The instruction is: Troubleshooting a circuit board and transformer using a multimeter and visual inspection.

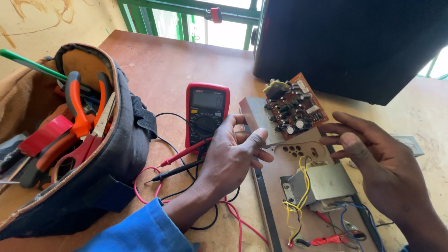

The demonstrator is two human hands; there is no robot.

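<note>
My left hand [233, 156] grips the left edge of a flat metal chassis panel [255, 116], thumb on top. A brown circuit board [293, 107] with capacitors and other parts stands tilted on the panel's far end. My right hand [373, 161] hovers at the panel's right side, fingers spread and pointing toward the board, holding nothing. A grey transformer [326, 182] with yellow, blue and red wires sits on the panel between my hands. A red multimeter [206, 112] lies just left of the panel, its red probe [184, 154] and black probe [175, 172] resting beside my left wrist.
An open dark tool bag [126, 149] at the left holds orange-handled pliers [79, 112], red tape and a green-handled tool. A large black speaker cabinet [354, 42] stands at the back right. Red and black leads loop over the wooden table [163, 65]. A green window frame lies behind.
</note>
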